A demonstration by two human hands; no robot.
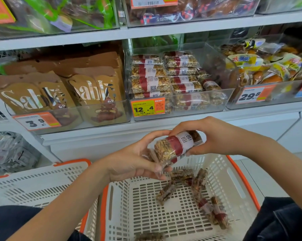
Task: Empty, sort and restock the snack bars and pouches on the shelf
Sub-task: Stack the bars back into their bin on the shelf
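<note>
Both hands grip one wrapped snack bar [174, 146] above a white basket [233, 178]: the left hand [134, 160] cups it from below, the right hand [207, 136] pinches its upper end. Loose bars [206, 204] lie scattered on the basket floor. Ahead, the clear bin [221, 66] of stacked bars [152, 82] has room at its right; brown pouches [87, 89] stand left.

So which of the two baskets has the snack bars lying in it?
The right basket, under the hands. Dark bars lie scattered on its floor. No bars show in the left basket, though only part of it is in view.
</note>
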